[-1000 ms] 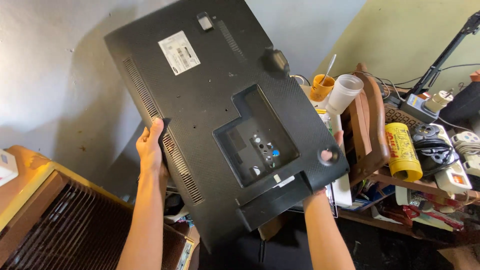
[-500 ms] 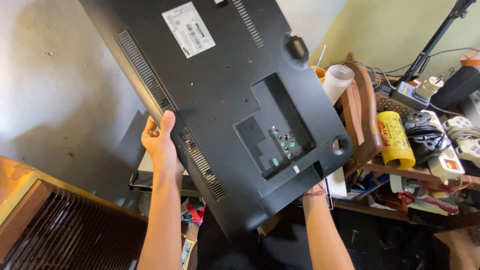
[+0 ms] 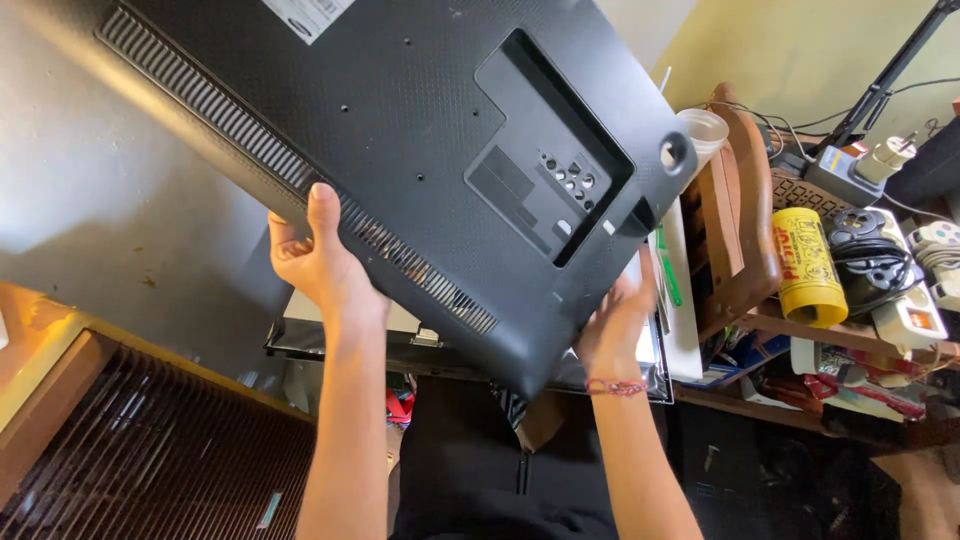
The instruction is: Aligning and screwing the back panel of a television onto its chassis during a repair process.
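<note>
I have the black monitor back cover (image 3: 400, 150) up in front of me, tilted, its ribbed inner face and recessed port panel toward me. It fills the upper left and middle of my view and runs past the top edge. Its long vented edge slopes down from upper left to a low corner near the middle; its right corner with a round hole comes close to the wooden chair back (image 3: 745, 210) and the white cup (image 3: 700, 130), with little room there. To the left, the grey wall (image 3: 90, 220) stands well apart from the cover.

My left hand (image 3: 320, 265) is curled on the vented edge, thumb up on the inner face, fingers wrapped behind. My right hand (image 3: 615, 320) grips the lower edge near the low corner, fingers closed under it; it is blurred.

Under the cover lies a flat panel (image 3: 340, 335) with a dark rim, mostly hidden. A brown slatted cabinet (image 3: 150, 450) sits at lower left.

A white rectangular label (image 3: 310, 15) sits on the cover at the top edge of my view. On the crowded shelf (image 3: 830, 345) at right lies a yellow cylindrical can (image 3: 808, 265) with red print, on its side, beside a dark game controller (image 3: 870, 255).
</note>
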